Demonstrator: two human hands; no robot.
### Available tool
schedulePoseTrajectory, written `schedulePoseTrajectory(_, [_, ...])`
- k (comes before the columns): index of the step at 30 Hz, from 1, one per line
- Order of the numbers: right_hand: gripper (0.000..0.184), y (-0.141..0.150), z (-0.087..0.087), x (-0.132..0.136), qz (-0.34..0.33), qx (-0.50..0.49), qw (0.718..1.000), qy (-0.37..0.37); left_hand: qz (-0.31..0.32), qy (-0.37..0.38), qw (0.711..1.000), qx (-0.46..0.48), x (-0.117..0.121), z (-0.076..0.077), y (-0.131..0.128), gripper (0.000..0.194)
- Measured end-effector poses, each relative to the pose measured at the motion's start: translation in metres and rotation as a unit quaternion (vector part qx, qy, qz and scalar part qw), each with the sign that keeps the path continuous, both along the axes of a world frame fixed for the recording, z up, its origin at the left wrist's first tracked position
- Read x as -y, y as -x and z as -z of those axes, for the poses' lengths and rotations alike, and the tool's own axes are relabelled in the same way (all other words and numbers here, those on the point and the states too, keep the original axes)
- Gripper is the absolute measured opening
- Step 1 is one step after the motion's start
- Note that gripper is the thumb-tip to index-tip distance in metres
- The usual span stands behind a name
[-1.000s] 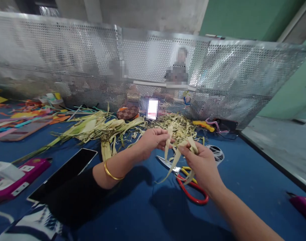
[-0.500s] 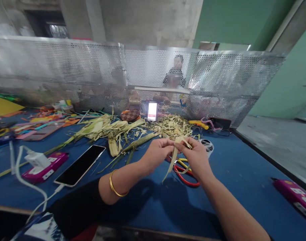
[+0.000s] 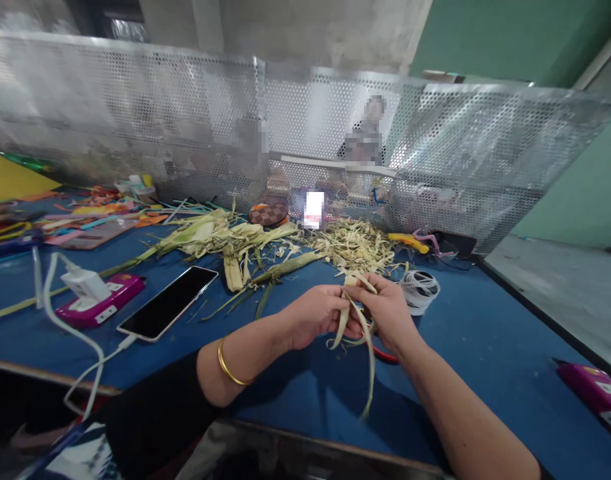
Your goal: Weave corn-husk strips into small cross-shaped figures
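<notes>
Pale green-yellow corn husk strips (image 3: pixel 368 347) hang from between my two hands, one long end drooping toward the table's front edge. My left hand (image 3: pixel 320 313), with a gold bangle on the wrist, pinches the strips from the left. Fingertips almost meeting it, my right hand (image 3: pixel 388 310) grips the same strips from the right. Beneath my hands lie scissors, mostly covered; part of a red handle (image 3: pixel 385 357) shows. Just behind my right hand is a coil of white cord (image 3: pixel 419 291). A pile of shredded husk (image 3: pixel 358 245) lies beyond my hands.
Whole corn husks (image 3: pixel 210 237) lie left of the pile. A phone (image 3: pixel 169 303) with a cable and a purple power strip (image 3: pixel 103 300) are at left; another power strip (image 3: pixel 593 393) is at right. A perforated metal screen (image 3: pixel 185 113) stands behind, with people beyond it.
My hands have come together on the husk strips, which were held apart a second ago. One long strip now hangs lower. The scissors are more covered, and the camera view has shifted.
</notes>
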State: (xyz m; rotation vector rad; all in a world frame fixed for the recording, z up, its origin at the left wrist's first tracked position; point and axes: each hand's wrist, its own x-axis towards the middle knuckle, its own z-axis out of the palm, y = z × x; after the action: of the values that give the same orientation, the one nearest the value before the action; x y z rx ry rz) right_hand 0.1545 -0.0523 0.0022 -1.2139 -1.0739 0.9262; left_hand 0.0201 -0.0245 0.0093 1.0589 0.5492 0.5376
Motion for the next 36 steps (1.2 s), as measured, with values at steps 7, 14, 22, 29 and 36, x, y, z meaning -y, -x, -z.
schedulePoseTrajectory(7, [0.031,0.002,-0.004,0.003,-0.038,-0.007,0.999,0.010,-0.033,-0.044,0.998,-0.038,0.000,0.000,-0.001,0.009])
schedulePoseTrajectory(14, [0.032,0.000,-0.004,0.003,-0.045,-0.018,0.999,0.012,-0.058,-0.084,0.993,-0.060,0.003,0.007,-0.003,0.004])
schedulePoseTrajectory(22, [0.029,-0.001,-0.002,0.002,-0.022,0.002,1.000,-0.002,-0.061,-0.141,0.982,-0.110,0.006,0.002,-0.004,0.022])
schedulePoseTrajectory(29, [0.034,0.001,-0.010,0.006,-0.054,-0.083,0.994,0.048,-0.159,-0.185,0.968,-0.054,0.003,0.004,-0.001,0.027])
schedulePoseTrajectory(36, [0.012,0.002,-0.008,0.009,-0.179,-0.107,0.969,0.129,-0.189,-0.200,0.961,-0.025,0.003,0.003,-0.003,0.032])
